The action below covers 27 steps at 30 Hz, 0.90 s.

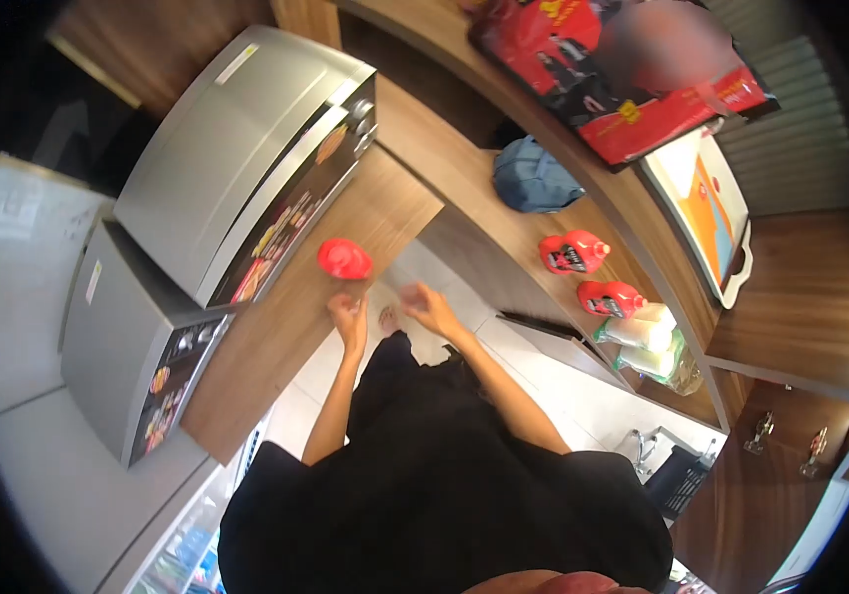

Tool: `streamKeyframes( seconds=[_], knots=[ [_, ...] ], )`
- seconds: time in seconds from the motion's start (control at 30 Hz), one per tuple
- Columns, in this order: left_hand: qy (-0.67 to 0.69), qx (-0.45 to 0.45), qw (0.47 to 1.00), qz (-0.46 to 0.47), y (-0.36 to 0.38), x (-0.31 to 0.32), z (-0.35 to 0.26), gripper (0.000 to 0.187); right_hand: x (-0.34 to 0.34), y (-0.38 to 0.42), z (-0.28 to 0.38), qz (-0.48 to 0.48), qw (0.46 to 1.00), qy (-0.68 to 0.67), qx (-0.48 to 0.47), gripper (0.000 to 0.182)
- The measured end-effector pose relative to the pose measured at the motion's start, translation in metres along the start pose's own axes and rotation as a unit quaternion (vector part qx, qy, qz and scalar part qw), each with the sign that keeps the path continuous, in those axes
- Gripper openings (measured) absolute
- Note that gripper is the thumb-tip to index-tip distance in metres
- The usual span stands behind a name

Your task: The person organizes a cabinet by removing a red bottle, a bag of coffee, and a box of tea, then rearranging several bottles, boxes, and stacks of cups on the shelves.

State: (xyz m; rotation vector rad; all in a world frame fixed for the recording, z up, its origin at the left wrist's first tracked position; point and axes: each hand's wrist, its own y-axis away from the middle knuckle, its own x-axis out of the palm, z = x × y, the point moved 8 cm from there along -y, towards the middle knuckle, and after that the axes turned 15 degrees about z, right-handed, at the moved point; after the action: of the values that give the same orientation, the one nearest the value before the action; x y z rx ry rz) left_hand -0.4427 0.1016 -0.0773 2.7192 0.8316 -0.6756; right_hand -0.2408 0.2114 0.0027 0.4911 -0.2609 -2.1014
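A red bottle (344, 259) stands on the wooden counter (276, 366), in front of the larger silver oven. Just below it, at the counter's edge, is my left hand (348, 315), its fingers curled; whether anything small is between them I cannot make out. My right hand (426, 307) is raised to the right of the bottle, blurred, apart from it and over the floor. Two more red bottles, one (574, 252) above the other (611, 298), are on the shelf at the right.
Two silver ovens, a larger (236, 148) and a smaller (133, 337), sit at the left. On the right shelf are a blue cloth item (535, 176) and white wrapped packages (647, 332). A red bag (622, 79) and a white tray (738, 203) occupy the upper shelf.
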Motion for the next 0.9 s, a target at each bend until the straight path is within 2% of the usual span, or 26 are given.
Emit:
streamKeyframes(
  seconds=[0.07, 0.13, 0.17, 0.23, 0.27, 0.3, 0.4, 0.43, 0.53, 0.67, 0.8, 0.9],
  knots=[
    [0.121, -0.077, 0.985, 0.094, 0.023, 0.008, -0.025, 0.048, 0.008, 0.042, -0.061, -0.010, 0.992, -0.119, 0.046, 0.043],
    [0.133, -0.090, 0.969, 0.189, 0.039, 0.026, -0.035, 0.044, 0.009, 0.093, -0.104, -0.056, 0.975, -0.190, 0.103, 0.034],
    [0.138, -0.097, 0.957, 0.236, 0.044, 0.037, -0.041, 0.043, 0.006, 0.116, -0.111, -0.080, 0.972, -0.185, 0.121, 0.034],
    [0.139, -0.185, 0.907, 0.352, 0.055, 0.063, -0.044, 0.042, -0.001, 0.157, -0.128, -0.125, 0.965, -0.171, 0.156, 0.034],
    [0.138, -0.227, 0.874, 0.406, 0.063, 0.076, -0.046, 0.042, 0.000, 0.170, -0.142, -0.137, 0.949, -0.234, 0.163, 0.037],
    [0.120, -0.193, 0.874, 0.429, 0.063, 0.089, -0.050, 0.040, -0.005, 0.183, -0.143, -0.153, 0.946, -0.243, 0.152, 0.037],
    [0.091, -0.098, 0.903, 0.407, 0.061, 0.120, -0.091, 0.042, -0.019, 0.207, -0.129, -0.188, 0.944, -0.237, 0.131, 0.037],
    [0.092, -0.092, 0.904, 0.408, 0.065, 0.131, -0.115, 0.039, -0.026, 0.211, -0.126, -0.193, 0.956, -0.204, 0.089, 0.035],
    [0.087, 0.016, 0.913, 0.398, 0.085, 0.163, -0.201, 0.034, -0.051, 0.241, -0.107, -0.222, 0.962, -0.157, 0.031, 0.032],
    [0.104, 0.106, 0.885, 0.442, 0.160, 0.208, -0.318, 0.030, -0.097, 0.318, -0.071, -0.308, 0.940, -0.146, -0.020, 0.029],
    [0.165, 0.230, 0.832, 0.478, 0.256, 0.249, -0.420, 0.030, -0.157, 0.441, -0.034, -0.467, 0.876, -0.071, -0.096, 0.024],
    [0.159, 0.371, 0.790, 0.462, 0.317, 0.254, -0.523, 0.033, -0.195, 0.552, -0.001, -0.612, 0.782, 0.030, -0.114, 0.020]
  ],
)
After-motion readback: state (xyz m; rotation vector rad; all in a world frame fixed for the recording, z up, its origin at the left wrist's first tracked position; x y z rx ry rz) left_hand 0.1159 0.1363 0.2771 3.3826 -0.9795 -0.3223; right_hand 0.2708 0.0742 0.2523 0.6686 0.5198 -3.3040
